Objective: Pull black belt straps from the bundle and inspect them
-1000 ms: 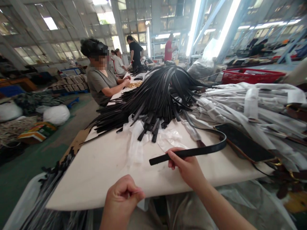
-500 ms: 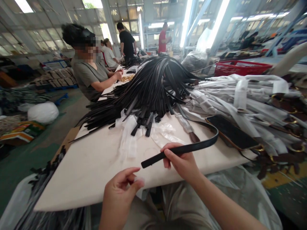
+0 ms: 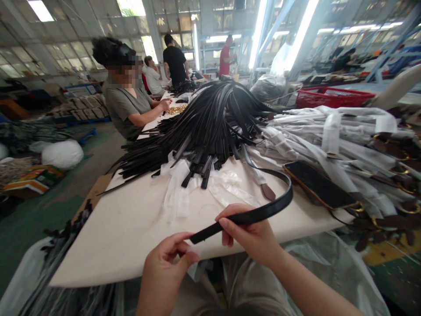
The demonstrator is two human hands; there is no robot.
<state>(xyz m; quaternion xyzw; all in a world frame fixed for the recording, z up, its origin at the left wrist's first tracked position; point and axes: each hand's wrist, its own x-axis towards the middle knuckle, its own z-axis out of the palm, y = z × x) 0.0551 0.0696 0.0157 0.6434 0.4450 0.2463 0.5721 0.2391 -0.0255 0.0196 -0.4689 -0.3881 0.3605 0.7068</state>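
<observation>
While right hand [image 3: 253,237] grip clenches black strap [image 3: 263,213], left hand [image 3: 164,267] pinches its tip.

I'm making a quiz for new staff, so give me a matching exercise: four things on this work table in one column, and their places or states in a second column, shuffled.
Things:
1. black strap
2. clear plastic sleeve
3. red basket
4. phone

Places or states:
A. lies flat, screen dark, beside the wrapped belts
B. pinched in the left hand
C. far right end of the table
D. held near its end by the right hand

Pairs: 1-D, 2-B, 3-C, 4-A
</observation>
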